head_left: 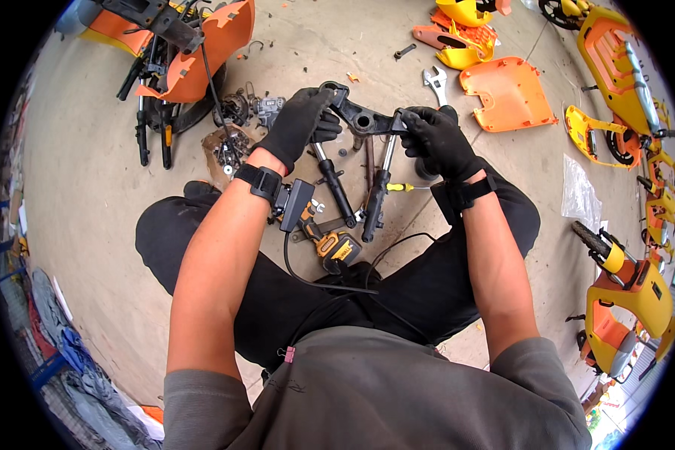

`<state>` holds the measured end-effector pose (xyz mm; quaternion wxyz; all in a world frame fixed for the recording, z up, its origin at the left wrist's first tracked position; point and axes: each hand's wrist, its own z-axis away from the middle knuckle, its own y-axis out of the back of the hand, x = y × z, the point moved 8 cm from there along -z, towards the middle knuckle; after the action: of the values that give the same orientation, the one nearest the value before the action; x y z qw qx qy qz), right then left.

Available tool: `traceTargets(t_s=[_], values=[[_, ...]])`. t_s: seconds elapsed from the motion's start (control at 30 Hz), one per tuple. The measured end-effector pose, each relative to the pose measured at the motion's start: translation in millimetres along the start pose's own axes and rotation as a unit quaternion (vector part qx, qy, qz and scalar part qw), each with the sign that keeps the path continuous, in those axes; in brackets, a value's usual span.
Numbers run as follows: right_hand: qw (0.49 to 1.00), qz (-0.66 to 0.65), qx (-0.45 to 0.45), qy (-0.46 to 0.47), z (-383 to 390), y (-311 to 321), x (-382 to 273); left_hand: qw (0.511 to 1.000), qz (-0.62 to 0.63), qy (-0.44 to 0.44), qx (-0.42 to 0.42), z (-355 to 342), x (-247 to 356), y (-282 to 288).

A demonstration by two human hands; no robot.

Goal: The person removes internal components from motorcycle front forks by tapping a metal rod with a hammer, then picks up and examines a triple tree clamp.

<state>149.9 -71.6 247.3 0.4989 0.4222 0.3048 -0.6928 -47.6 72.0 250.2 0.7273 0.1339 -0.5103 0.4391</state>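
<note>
Both my hands wear black gloves and hold up a black fork clamp (pixel 364 121) with a round hole in its middle. My left hand (pixel 300 124) has its fingers around the clamp's left end. At the other end, my right hand (pixel 441 139) pinches it between thumb and fingers. Below the clamp lie two fork legs with bright tubes, a left fork leg (pixel 334 186) and a right fork leg (pixel 378 199); whether their tops touch the clamp, I cannot tell. Between my legs rests a yellow and black cordless power tool (pixel 334 244). A yellow-handled screwdriver (pixel 400 187) lies near my right wrist.
An adjustable wrench (pixel 436 85) and orange body panels (pixel 506 94) lie ahead on the right. At the far left stands a partly stripped scooter front (pixel 210 60), with loose metal parts (pixel 232 146) beside it. Yellow scooters (pixel 628 300) line the right side. Cables hang from my left wrist device (pixel 296 202).
</note>
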Motion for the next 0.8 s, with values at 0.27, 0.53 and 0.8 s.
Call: traceTargets(t_s=[0.27,0.53,0.8], values=[[0.997,0.033,0.051,0.039,-3,11,-6,0.998,-0.051,0.027,0.003,-2,-4,5],[0.996,0.021,0.071,0.047,-2,14,-7,0.998,-0.058,0.02,0.005,-4,-4,6],[0.995,0.0,0.085,0.046,-3,16,-5,0.998,-0.047,0.027,0.012,-2,-3,4]])
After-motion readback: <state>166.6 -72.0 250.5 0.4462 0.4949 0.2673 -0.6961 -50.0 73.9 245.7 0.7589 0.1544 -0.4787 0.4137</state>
